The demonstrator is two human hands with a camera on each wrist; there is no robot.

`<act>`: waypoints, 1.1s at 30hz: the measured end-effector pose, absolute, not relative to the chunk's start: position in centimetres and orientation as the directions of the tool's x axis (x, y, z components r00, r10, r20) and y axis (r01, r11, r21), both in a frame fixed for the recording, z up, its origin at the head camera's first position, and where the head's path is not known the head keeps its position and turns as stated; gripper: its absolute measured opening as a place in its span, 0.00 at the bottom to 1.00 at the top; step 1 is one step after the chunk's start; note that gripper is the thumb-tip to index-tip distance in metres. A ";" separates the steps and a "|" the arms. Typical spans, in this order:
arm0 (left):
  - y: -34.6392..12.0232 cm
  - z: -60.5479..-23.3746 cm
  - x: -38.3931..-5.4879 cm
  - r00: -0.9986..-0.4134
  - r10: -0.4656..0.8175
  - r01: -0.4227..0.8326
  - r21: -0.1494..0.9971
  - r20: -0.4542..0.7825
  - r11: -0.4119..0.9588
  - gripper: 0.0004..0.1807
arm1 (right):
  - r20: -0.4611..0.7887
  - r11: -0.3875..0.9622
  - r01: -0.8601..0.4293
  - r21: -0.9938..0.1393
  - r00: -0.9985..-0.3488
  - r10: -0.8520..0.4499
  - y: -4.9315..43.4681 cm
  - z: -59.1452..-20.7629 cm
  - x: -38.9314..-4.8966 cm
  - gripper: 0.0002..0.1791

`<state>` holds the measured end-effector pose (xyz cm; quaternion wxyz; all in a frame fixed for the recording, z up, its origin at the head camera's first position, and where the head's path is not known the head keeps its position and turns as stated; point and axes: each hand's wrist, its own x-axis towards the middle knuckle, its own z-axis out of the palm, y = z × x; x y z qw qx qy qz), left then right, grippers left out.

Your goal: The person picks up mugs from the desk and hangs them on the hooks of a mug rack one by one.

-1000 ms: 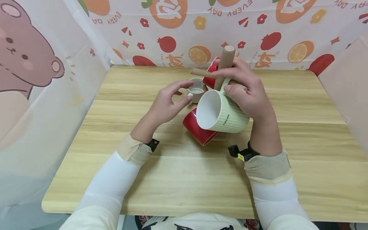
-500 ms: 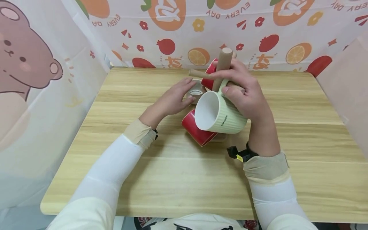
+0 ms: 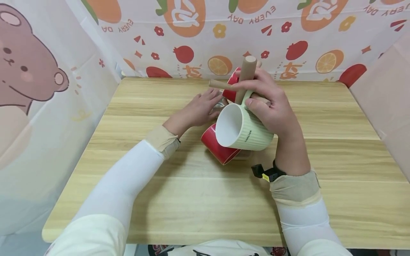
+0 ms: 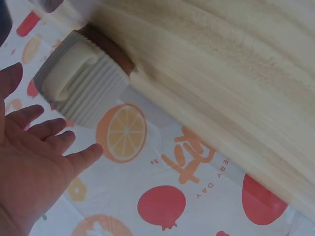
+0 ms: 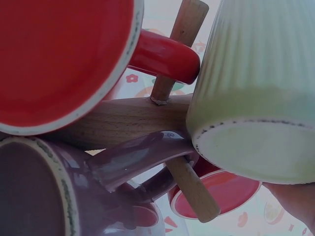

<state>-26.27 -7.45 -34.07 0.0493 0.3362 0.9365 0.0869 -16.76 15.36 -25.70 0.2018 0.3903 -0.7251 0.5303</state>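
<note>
My right hand (image 3: 272, 101) pinches the handle of a light green ribbed mug (image 3: 256, 137) beside the post of a wooden mug rack (image 3: 247, 71). The mug lies tilted, its white inside facing left. My left hand (image 3: 200, 108) is by a pale ribbed mug (image 4: 81, 78) behind the rack's left side; in the left wrist view its fingers are spread and the mug's handle faces them. Whether they touch it, I cannot tell. One red mug (image 3: 217, 145) hangs below the green one, another red mug (image 3: 231, 85) behind the post. A purple mug (image 5: 29, 189) hangs by its handle on a peg.
Bare wooden pegs (image 5: 189, 19) stick out from the post, one pointing left over the pale mug. The rack stands on a wooden table (image 3: 192, 199). A fruit-print cloth (image 3: 153, 46) hangs along the table's back edge.
My left hand has moved right and forward to the pale mug, covering more of it. The right hand keeps its hold on the green mug.
</note>
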 end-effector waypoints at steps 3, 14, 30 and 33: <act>-7.2 -34.5 -26.6 -0.756 0.654 0.640 0.177 -0.026 0.747 0.39 | 0.705 0.136 -0.778 -0.613 -0.617 -0.351 15.4 -25.7 -16.8 0.20; -6.1 -35.4 -27.7 -0.763 0.645 0.634 0.165 -0.023 0.756 0.36 | 0.702 0.137 -0.777 -0.614 -0.617 -0.356 15.2 -25.6 -16.7 0.20; -4.8 -35.7 -28.0 -0.794 0.608 0.596 0.186 -0.007 0.781 0.21 | 0.706 0.149 -0.789 -0.596 -0.603 -0.371 15.6 -25.7 -16.6 0.19; -5.0 -35.8 -27.9 -0.810 0.586 0.579 0.174 0.012 0.797 0.24 | 0.710 0.140 -0.789 -0.598 -0.602 -0.366 15.5 -25.8 -16.7 0.19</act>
